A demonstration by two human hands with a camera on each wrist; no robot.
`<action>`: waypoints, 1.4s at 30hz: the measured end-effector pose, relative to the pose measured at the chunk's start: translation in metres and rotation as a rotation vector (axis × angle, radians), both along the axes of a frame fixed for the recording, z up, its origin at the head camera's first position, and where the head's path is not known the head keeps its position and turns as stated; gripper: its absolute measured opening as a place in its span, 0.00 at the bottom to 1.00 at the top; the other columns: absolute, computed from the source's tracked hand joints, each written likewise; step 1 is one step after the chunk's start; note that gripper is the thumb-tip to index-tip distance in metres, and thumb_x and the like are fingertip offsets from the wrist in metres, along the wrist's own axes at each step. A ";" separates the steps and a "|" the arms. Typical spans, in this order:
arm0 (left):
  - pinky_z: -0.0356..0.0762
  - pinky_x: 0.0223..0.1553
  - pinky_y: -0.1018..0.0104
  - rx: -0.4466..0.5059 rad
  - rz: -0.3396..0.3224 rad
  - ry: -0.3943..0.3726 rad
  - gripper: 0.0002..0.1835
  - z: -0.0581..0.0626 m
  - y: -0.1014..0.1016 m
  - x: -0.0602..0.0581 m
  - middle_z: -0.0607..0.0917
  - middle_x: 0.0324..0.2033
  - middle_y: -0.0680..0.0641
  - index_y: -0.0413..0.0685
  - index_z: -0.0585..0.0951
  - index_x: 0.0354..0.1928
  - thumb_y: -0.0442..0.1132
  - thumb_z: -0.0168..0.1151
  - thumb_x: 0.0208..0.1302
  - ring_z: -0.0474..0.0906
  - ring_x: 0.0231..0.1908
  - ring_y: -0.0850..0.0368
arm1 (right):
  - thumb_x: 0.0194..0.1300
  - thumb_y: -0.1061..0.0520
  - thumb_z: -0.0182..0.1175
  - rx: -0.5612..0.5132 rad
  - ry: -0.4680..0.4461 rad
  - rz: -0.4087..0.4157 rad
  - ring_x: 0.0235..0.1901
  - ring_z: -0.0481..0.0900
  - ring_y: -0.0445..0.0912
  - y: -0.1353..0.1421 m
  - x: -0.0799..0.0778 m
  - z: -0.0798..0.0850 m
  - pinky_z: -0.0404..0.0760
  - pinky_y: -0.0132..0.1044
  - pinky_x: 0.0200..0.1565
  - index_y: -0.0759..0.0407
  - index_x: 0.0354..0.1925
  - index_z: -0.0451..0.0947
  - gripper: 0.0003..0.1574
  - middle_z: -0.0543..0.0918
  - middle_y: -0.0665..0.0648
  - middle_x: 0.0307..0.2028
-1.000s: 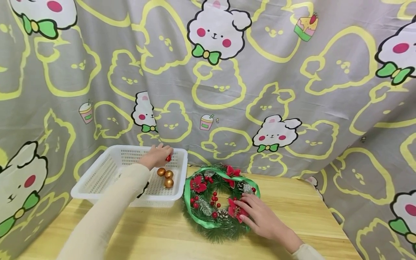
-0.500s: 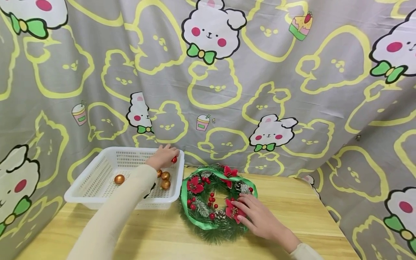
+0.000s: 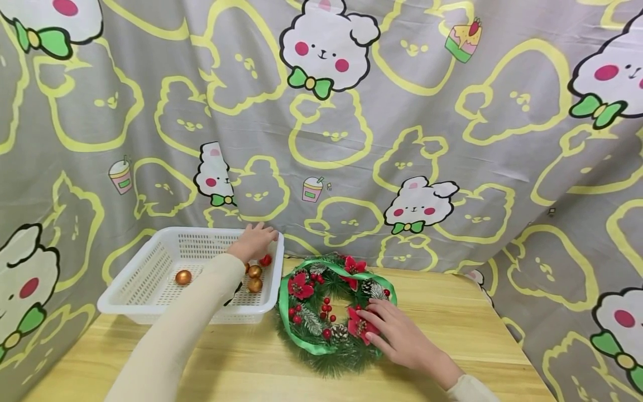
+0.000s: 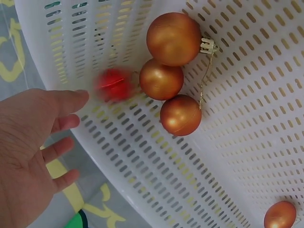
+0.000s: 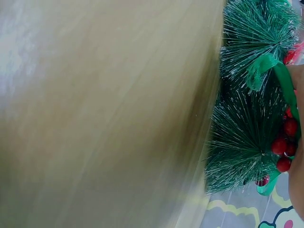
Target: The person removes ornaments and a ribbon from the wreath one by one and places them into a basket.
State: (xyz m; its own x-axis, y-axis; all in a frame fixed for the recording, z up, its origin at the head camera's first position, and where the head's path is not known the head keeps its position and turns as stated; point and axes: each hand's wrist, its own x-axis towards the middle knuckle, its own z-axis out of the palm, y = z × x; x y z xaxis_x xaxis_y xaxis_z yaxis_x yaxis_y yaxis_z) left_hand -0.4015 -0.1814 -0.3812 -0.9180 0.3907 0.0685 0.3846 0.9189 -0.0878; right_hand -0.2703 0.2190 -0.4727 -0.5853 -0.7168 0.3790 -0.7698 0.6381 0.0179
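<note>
Above the right end of the white plastic basket, my left hand has its fingers parted, holding nothing. Just off its fingertips, in the left wrist view, a shiny red ball ornament is blurred by motion, inside the basket. Three gold ball ornaments lie together beside it, one with a cord loop. Another gold ball sits apart, further left in the basket. My right hand rests on the right side of a green wreath, its fingers over a red poinsettia flower.
The wreath carries green ribbon, red berries and pine cones. It lies on a wooden table, close to the basket's right side. A patterned grey curtain hangs behind and at both sides.
My left hand has let go of the red ball, which has dropped below the fingers into the basket. The left forearm shifted, uncovering the lone gold ball. My right hand stays on the wreath.
</note>
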 end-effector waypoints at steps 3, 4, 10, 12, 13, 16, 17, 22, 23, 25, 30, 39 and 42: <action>0.62 0.57 0.41 -0.007 0.000 -0.013 0.21 0.002 0.000 0.001 0.77 0.53 0.47 0.51 0.75 0.54 0.27 0.57 0.59 0.66 0.56 0.44 | 0.69 0.41 0.49 0.003 0.006 0.003 0.66 0.63 0.50 0.000 0.000 0.000 0.61 0.48 0.64 0.46 0.65 0.66 0.29 0.72 0.55 0.60; 0.62 0.57 0.41 -0.010 0.000 -0.015 0.22 0.002 0.000 0.002 0.77 0.53 0.46 0.51 0.75 0.54 0.28 0.58 0.58 0.66 0.56 0.44 | 0.69 0.41 0.49 0.004 0.008 0.004 0.66 0.63 0.50 0.000 0.000 0.000 0.61 0.48 0.64 0.46 0.65 0.66 0.29 0.72 0.55 0.60; 0.61 0.58 0.39 -0.013 -0.002 0.001 0.22 0.000 -0.003 0.003 0.77 0.53 0.46 0.51 0.75 0.55 0.37 0.66 0.57 0.66 0.56 0.43 | 0.70 0.41 0.48 0.014 -0.004 -0.005 0.66 0.62 0.49 -0.001 0.000 0.000 0.60 0.47 0.65 0.46 0.66 0.66 0.29 0.72 0.54 0.60; 0.60 0.58 0.38 -0.004 0.001 0.002 0.23 0.000 -0.004 0.003 0.77 0.53 0.46 0.50 0.75 0.55 0.39 0.67 0.56 0.66 0.56 0.42 | 0.70 0.41 0.47 0.014 -0.002 -0.006 0.66 0.62 0.49 -0.001 0.000 0.000 0.61 0.47 0.64 0.46 0.66 0.66 0.29 0.72 0.54 0.60; 0.60 0.59 0.38 -0.001 0.004 0.001 0.23 0.000 -0.005 0.003 0.77 0.53 0.46 0.50 0.75 0.55 0.40 0.67 0.56 0.66 0.57 0.42 | 0.70 0.41 0.48 0.013 0.000 -0.006 0.66 0.62 0.50 -0.001 0.000 0.000 0.61 0.47 0.64 0.46 0.66 0.66 0.29 0.72 0.54 0.60; 0.58 0.60 0.37 0.011 0.008 -0.004 0.23 0.000 -0.007 0.005 0.77 0.54 0.45 0.50 0.75 0.55 0.41 0.67 0.56 0.65 0.58 0.41 | 0.69 0.41 0.48 0.007 0.007 -0.002 0.66 0.63 0.50 -0.001 0.000 -0.001 0.61 0.48 0.64 0.46 0.65 0.66 0.29 0.72 0.55 0.60; 0.57 0.60 0.36 0.012 0.007 -0.004 0.23 0.001 -0.007 0.005 0.77 0.54 0.45 0.50 0.75 0.55 0.41 0.67 0.56 0.65 0.59 0.40 | 0.69 0.41 0.48 0.005 0.006 -0.002 0.66 0.63 0.50 -0.001 0.000 -0.001 0.61 0.48 0.64 0.46 0.65 0.66 0.29 0.72 0.55 0.60; 0.57 0.60 0.36 0.023 0.005 -0.006 0.24 0.003 -0.009 0.006 0.76 0.54 0.44 0.49 0.75 0.55 0.43 0.68 0.56 0.65 0.59 0.40 | 0.70 0.41 0.48 0.008 -0.007 -0.008 0.66 0.62 0.49 0.000 0.000 -0.001 0.59 0.46 0.65 0.45 0.66 0.66 0.29 0.72 0.55 0.60; 0.57 0.60 0.37 0.025 0.007 -0.008 0.25 0.003 -0.009 0.006 0.76 0.54 0.44 0.49 0.75 0.55 0.43 0.68 0.55 0.65 0.59 0.40 | 0.70 0.41 0.47 0.009 -0.010 -0.011 0.66 0.62 0.49 0.000 0.000 -0.001 0.58 0.46 0.65 0.45 0.66 0.66 0.29 0.72 0.55 0.60; 0.57 0.60 0.37 0.026 0.011 -0.011 0.25 0.005 -0.008 0.005 0.76 0.54 0.44 0.50 0.75 0.56 0.43 0.68 0.55 0.65 0.59 0.40 | 0.70 0.41 0.47 0.013 -0.006 -0.011 0.66 0.62 0.49 0.000 0.000 0.000 0.59 0.46 0.65 0.45 0.66 0.65 0.29 0.72 0.55 0.60; 0.58 0.59 0.37 0.045 0.015 -0.007 0.25 0.008 -0.006 0.002 0.76 0.56 0.44 0.50 0.75 0.56 0.41 0.68 0.55 0.64 0.60 0.39 | 0.70 0.41 0.48 0.018 0.002 -0.005 0.66 0.62 0.49 -0.001 0.000 0.001 0.60 0.46 0.64 0.45 0.66 0.66 0.29 0.72 0.55 0.60; 0.59 0.58 0.36 0.093 -0.008 0.024 0.23 0.028 0.005 0.002 0.73 0.59 0.44 0.50 0.73 0.59 0.42 0.61 0.62 0.63 0.60 0.39 | 0.70 0.41 0.48 0.018 -0.012 -0.005 0.66 0.62 0.49 -0.001 0.000 0.001 0.60 0.46 0.65 0.46 0.65 0.66 0.29 0.72 0.55 0.60; 0.59 0.58 0.38 0.123 -0.012 0.022 0.22 0.037 0.012 0.005 0.74 0.58 0.45 0.52 0.73 0.58 0.43 0.61 0.62 0.63 0.59 0.41 | 0.70 0.41 0.48 0.018 -0.013 -0.008 0.66 0.62 0.49 -0.001 0.000 0.001 0.60 0.47 0.65 0.46 0.65 0.66 0.29 0.72 0.54 0.60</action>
State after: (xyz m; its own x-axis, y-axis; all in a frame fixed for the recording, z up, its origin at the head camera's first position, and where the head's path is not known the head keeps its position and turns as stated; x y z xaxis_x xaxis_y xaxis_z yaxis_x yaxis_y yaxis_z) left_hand -0.3963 -0.1697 -0.3443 -0.9108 0.3895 0.1367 0.3952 0.9184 0.0168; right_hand -0.2701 0.2183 -0.4719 -0.5958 -0.7186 0.3587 -0.7650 0.6438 0.0191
